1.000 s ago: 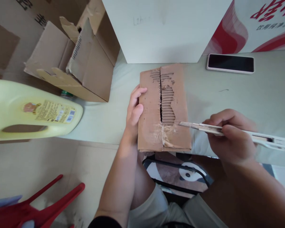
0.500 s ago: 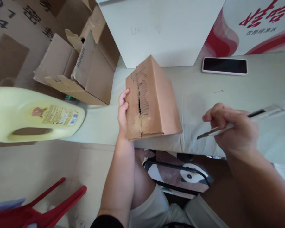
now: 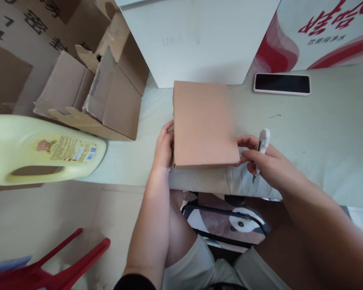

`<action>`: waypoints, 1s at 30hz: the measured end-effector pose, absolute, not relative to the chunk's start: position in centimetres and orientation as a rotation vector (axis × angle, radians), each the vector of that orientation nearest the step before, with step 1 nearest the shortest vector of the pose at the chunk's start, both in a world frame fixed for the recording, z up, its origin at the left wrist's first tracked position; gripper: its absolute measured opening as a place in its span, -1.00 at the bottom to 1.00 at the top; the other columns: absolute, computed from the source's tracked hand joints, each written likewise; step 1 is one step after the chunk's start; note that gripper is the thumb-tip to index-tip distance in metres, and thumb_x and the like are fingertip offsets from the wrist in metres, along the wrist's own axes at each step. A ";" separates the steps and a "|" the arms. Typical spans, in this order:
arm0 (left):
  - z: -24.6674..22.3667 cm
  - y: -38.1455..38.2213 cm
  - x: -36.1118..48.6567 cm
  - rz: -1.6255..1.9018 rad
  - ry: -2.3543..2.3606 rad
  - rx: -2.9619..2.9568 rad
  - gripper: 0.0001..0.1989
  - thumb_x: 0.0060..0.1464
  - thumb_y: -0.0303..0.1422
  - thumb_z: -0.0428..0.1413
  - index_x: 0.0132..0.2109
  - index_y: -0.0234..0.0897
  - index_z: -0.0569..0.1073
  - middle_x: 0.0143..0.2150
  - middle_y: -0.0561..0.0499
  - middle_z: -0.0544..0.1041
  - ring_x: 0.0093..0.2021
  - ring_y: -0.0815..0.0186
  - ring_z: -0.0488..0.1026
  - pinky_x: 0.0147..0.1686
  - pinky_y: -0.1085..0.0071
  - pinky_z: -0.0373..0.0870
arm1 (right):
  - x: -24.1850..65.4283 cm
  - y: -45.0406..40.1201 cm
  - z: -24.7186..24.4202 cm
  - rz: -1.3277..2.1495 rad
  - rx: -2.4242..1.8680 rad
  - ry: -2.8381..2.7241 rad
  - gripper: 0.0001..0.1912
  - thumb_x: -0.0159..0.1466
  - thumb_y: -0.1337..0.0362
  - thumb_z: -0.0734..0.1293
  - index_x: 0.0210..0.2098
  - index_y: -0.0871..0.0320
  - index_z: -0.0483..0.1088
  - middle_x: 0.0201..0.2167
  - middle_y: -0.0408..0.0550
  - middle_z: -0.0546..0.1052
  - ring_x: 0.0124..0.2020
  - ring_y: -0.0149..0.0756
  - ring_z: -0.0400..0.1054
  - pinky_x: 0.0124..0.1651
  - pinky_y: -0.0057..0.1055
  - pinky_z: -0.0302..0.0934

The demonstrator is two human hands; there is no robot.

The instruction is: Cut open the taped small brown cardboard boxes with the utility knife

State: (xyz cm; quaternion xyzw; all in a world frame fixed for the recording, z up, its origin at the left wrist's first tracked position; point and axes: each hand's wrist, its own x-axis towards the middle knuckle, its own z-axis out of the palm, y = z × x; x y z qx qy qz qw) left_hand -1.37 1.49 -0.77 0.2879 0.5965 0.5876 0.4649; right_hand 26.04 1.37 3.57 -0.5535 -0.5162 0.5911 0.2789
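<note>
A small brown cardboard box (image 3: 204, 125) lies on the cloth-covered table in front of me, a plain face turned up. My left hand (image 3: 165, 146) grips its left side, fingers curled against the wall and partly hidden by it. At the lower right corner of the box, the fingertips of my right hand (image 3: 260, 157) touch the edge. That same hand also holds a white utility knife (image 3: 263, 141), tucked between its fingers, with the blade out and pointing down toward the table's front edge.
To the left stand an opened cardboard carton (image 3: 117, 96) and a pale yellow jug (image 3: 78, 157). Behind the box is a large white box (image 3: 196, 44); a phone (image 3: 282, 83) lies at the back right beside a red-and-white carton (image 3: 323, 40). A red plastic item (image 3: 78, 262) is low on the left.
The box has turned, so its torn, scribbled seam no longer shows and a plain face is up. My right hand has moved left to the box, and the knife has swung upright in it.
</note>
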 end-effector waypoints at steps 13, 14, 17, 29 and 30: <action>-1.1 1.1 -1.5 1.492 1.398 0.926 -0.64 0.08 -0.04 0.18 -0.06 -0.12 0.59 0.05 -0.02 0.63 0.24 0.03 0.46 0.20 0.14 0.38 | 25.7 1.6 3.5 1.487 -1.442 -1.100 -0.61 0.05 0.18 0.39 -0.13 0.12 0.37 -0.40 -0.15 0.50 -0.63 -0.46 0.21 -0.66 -0.47 -0.08; -1.2 1.1 -1.6 1.509 1.369 0.942 -0.61 0.10 0.00 0.16 -0.05 -0.12 0.59 0.07 -0.03 0.63 0.25 0.03 0.45 0.21 0.14 0.38 | 25.7 1.6 3.4 1.491 -1.433 -1.090 -0.61 0.07 0.17 0.40 -0.11 0.12 0.38 -0.40 -0.15 0.51 -0.64 -0.46 0.21 -0.66 -0.46 -0.08; -1.5 1.0 -1.5 1.525 1.322 0.974 -0.54 0.15 0.09 0.08 -0.03 -0.11 0.59 0.12 -0.05 0.61 0.29 0.02 0.43 0.23 0.10 0.38 | 25.9 1.6 3.2 1.547 -1.464 -1.170 -0.63 0.16 0.11 0.40 -0.09 0.14 0.41 -0.57 -0.21 0.43 -0.64 -0.42 0.20 -0.63 -0.45 -0.05; -1.9 1.2 -2.0 1.470 1.350 1.079 -0.57 0.19 0.06 0.07 -0.03 -0.09 0.61 0.16 -0.06 0.58 0.35 0.03 0.35 0.30 0.05 0.32 | 25.3 1.4 4.2 1.786 -1.358 -1.487 -0.77 0.15 0.13 0.41 -0.34 0.11 0.33 -0.57 -0.19 0.50 -0.72 -0.51 0.08 -0.63 -0.42 -0.14; -1.8 1.2 -1.9 1.468 1.347 1.079 -0.57 0.19 0.06 0.07 -0.03 -0.09 0.60 0.16 -0.06 0.58 0.35 0.03 0.35 0.30 0.05 0.32 | 25.4 1.3 4.1 1.798 -1.350 -1.460 -0.75 0.14 0.14 0.42 -0.32 0.10 0.31 -0.56 -0.20 0.51 -0.72 -0.52 0.07 -0.63 -0.42 -0.15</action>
